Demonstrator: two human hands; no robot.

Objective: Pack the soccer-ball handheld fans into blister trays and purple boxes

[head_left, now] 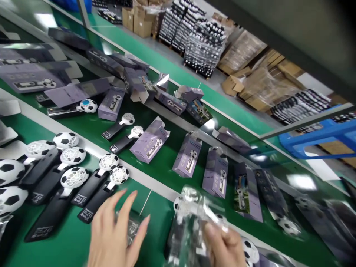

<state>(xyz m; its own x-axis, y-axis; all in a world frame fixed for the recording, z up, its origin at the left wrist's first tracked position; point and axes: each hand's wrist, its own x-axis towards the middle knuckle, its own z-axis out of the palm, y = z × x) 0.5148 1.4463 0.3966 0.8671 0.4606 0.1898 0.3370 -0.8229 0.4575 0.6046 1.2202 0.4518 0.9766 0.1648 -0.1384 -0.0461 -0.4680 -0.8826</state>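
Note:
My left hand [115, 230] is at the lower middle with its fingers spread. Between its thumb and fingers shows a dark item under clear film with small print [133, 227]; whether I touch it cannot be told. Blurred by motion, my right hand [222, 244] pinches crinkled clear plastic packaging [191, 211]. Behind that plastic a black body and a football-patterned part show through. Left of my left hand, several black handheld fans [93, 198] with black-and-white football heads lie on the green surface.
Purple printed boxes [187, 157] stand in a row beyond a pale rail [150, 181], with more boxes [33, 79] lying at the left. Two fans [118, 128] rest among them. Behind are wrapped stacks [205, 46] on pallets, cartons [141, 22] and a blue plastic stool [319, 137].

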